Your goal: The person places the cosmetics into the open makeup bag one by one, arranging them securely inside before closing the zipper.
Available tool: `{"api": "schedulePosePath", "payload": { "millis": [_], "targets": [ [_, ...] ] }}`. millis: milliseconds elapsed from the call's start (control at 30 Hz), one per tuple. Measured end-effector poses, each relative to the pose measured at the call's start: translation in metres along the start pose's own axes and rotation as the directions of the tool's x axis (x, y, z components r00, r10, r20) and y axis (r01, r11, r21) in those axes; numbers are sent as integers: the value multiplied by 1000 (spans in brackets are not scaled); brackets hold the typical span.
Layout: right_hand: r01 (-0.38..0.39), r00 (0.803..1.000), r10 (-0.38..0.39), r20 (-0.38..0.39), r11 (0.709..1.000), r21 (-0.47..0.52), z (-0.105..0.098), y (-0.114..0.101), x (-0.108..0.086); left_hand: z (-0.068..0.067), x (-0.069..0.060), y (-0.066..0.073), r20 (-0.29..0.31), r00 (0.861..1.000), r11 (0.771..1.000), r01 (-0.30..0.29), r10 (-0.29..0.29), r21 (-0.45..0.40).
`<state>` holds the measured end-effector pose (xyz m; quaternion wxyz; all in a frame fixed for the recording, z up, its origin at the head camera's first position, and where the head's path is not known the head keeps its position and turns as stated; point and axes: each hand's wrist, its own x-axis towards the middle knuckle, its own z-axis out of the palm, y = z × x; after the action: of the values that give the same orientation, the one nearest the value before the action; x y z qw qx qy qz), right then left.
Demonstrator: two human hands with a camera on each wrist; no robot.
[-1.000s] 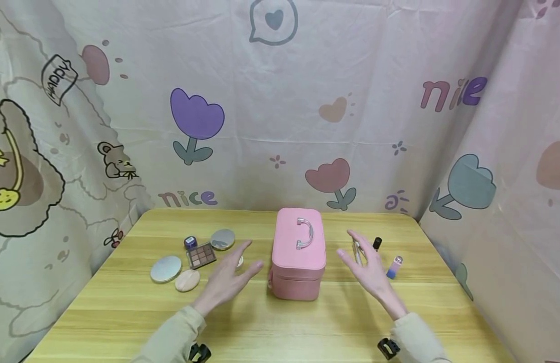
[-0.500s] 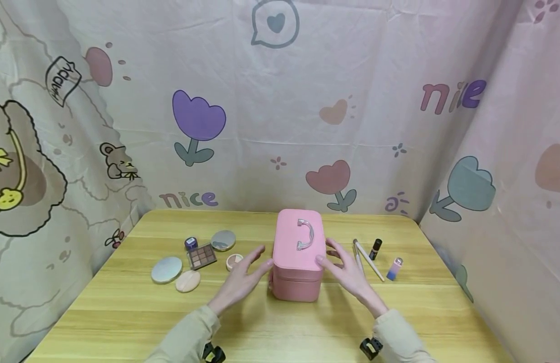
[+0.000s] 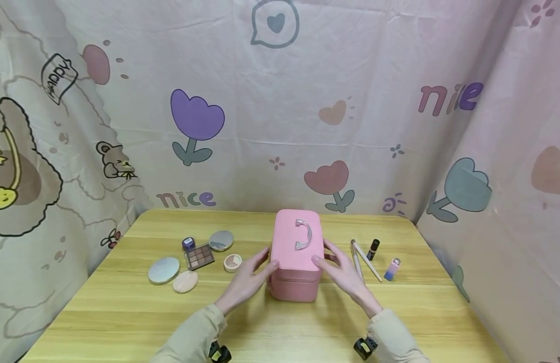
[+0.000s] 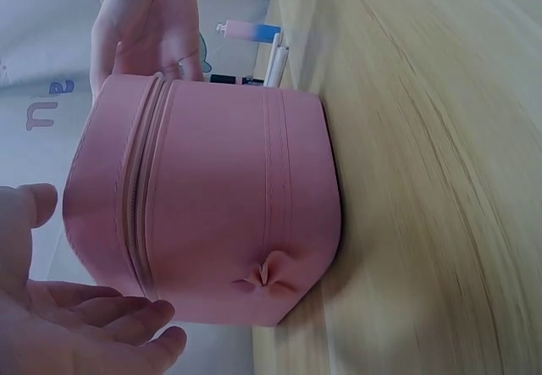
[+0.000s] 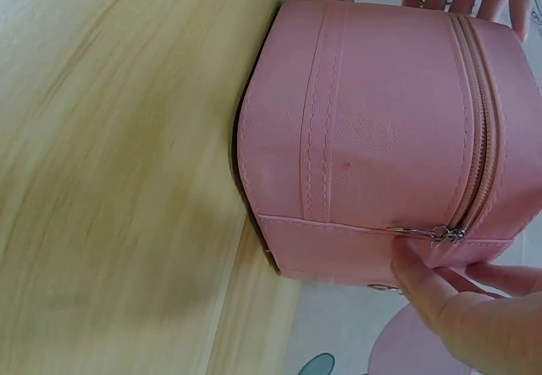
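A pink zippered makeup case (image 3: 292, 285) stands upright and closed on the table, with a silver handle (image 3: 309, 236) on its lid. My left hand (image 3: 247, 280) is at its left side, fingers extended near the zip line; the left wrist view shows the thumb apart from the case. On the other side, my right hand (image 3: 347, 276) has its fingers against the case wall. In the right wrist view a fingertip touches the side beside the metal zipper pull (image 5: 415, 230). A small bow (image 4: 265, 275) decorates the case's left side.
Left on the wooden table (image 3: 125, 322) lie an eyeshadow palette (image 3: 200, 256), a powder puff (image 3: 185, 282), round compacts (image 3: 164, 270) and a small blue jar (image 3: 188, 243). Right are brushes (image 3: 368, 261), a black tube (image 3: 373, 248) and a pink-blue tube (image 3: 392, 269). Patterned curtains (image 3: 262, 91) surround it.
Both hands have moved inward to the case's sides, the right hand arriving first. The case stays in place.
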<state>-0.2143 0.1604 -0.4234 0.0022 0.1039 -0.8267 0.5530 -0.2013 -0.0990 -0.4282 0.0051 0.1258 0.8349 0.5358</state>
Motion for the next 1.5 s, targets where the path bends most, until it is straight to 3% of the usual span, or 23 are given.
{"api": "schedulePosePath", "payload": {
  "millis": [267,700,1033,1233,1500],
  "targets": [
    [30,1000,-30,7,999,30,3,0,1,1,-1,0,3,999,999,-51,51,-16],
    [25,1000,-26,18,999,41,10,-2,6,-3,-4,0,-4,999,999,-33,32,-37],
    [5,1000,-6,25,999,47,5,-1,4,-1,-3,5,-15,998,997,-65,66,43],
    [41,999,-40,-13,996,75,1,0,2,0,-2,10,-29,998,996,-47,50,78],
    [112,986,-101,-131,990,81,0,1,0,1,-2,21,-59,997,994,-48,53,94]
  ]
}}
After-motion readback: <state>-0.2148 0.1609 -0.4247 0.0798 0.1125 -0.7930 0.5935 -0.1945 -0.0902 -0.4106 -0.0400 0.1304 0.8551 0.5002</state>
